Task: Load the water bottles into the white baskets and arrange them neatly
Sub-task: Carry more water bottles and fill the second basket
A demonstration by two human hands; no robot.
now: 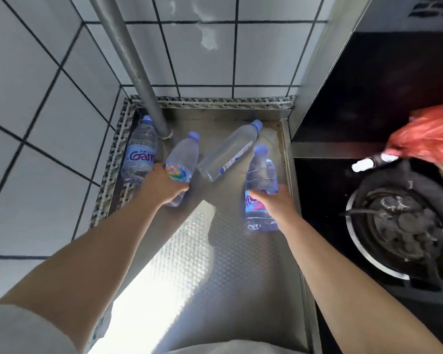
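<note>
Pickup, one bottle per hand, steel counter (pixel 241 264)
Left hand (pixel 161 186) wrapped on bottle at 10 o'clock (pixel 182 162), right hand (pixel 276 203) on bottle at 2 o'clock (pixel 262 180); lift upright, clear neighbours; baskets unseen

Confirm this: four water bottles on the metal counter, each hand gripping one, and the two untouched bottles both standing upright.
Not quite. The head view shows the two untouched bottles lying on their sides: the bottle by the pipe and the clear bottle. The rest holds: four bottles on the metal counter, the left hand gripping one bottle and the right hand gripping another.
</note>
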